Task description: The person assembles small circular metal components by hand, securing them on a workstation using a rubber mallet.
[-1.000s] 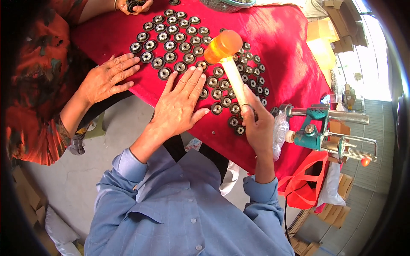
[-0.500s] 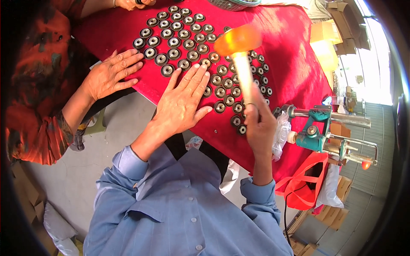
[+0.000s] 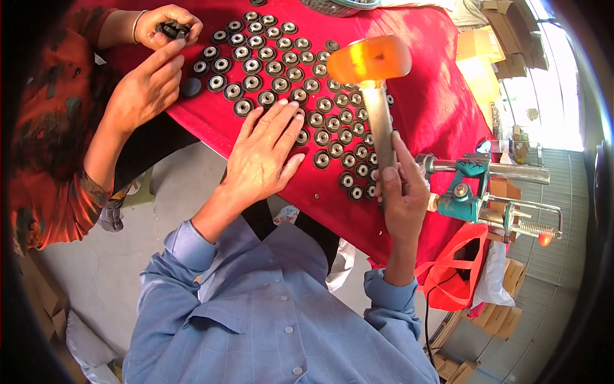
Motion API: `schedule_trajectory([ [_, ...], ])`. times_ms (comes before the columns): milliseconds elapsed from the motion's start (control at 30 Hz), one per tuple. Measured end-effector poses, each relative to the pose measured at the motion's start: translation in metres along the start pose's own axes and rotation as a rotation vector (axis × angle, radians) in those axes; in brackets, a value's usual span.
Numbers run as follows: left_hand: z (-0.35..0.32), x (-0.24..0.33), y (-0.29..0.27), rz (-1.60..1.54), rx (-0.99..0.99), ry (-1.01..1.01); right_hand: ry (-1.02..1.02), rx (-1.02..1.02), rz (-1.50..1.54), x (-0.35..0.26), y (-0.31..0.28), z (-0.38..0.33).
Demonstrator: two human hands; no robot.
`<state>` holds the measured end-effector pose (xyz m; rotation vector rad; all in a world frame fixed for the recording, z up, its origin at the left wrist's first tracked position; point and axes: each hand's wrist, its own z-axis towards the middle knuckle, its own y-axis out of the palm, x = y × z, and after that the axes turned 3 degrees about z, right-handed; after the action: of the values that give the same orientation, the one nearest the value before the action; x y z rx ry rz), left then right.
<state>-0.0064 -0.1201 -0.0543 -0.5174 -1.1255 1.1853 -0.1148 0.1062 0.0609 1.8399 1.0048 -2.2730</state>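
Note:
Fingers spread, my left hand [image 3: 261,153] lies flat at the near edge of several small round black wheels with metal centres [image 3: 280,84]. Its fingertips touch or cover the nearest ones, and it holds nothing that I can see. My right hand [image 3: 404,198] is closed around the handle of a mallet [image 3: 382,118] with an orange, translucent-looking head [image 3: 369,59]. The mallet is raised over the right part of the wheels and hides some of them.
A co-worker's hands [image 3: 147,86] at the left hold small black parts [image 3: 173,29]. A red cloth [image 3: 428,83] covers the table. A green metal clamp-like device [image 3: 470,189] stands at the right edge, above a red bag [image 3: 457,269]. A basket [image 3: 339,6] sits at the far side.
The mallet has shifted slightly right, still in my right hand. My left hand stays nearly in place. The co-worker's near hand has left the table edge and joined the other at the black parts.

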Motion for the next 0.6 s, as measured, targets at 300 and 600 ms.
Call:
schedule_trajectory([
  [300, -0.013, 0.003, 0.002, -0.055, 0.185, 0.044, -0.053, -0.029, -0.071, 0.005, 0.013, -0.010],
  [600, -0.014, 0.004, -0.001, -0.051, 0.180, 0.031, -0.011, -0.144, -0.231, 0.016, 0.023, -0.002],
])
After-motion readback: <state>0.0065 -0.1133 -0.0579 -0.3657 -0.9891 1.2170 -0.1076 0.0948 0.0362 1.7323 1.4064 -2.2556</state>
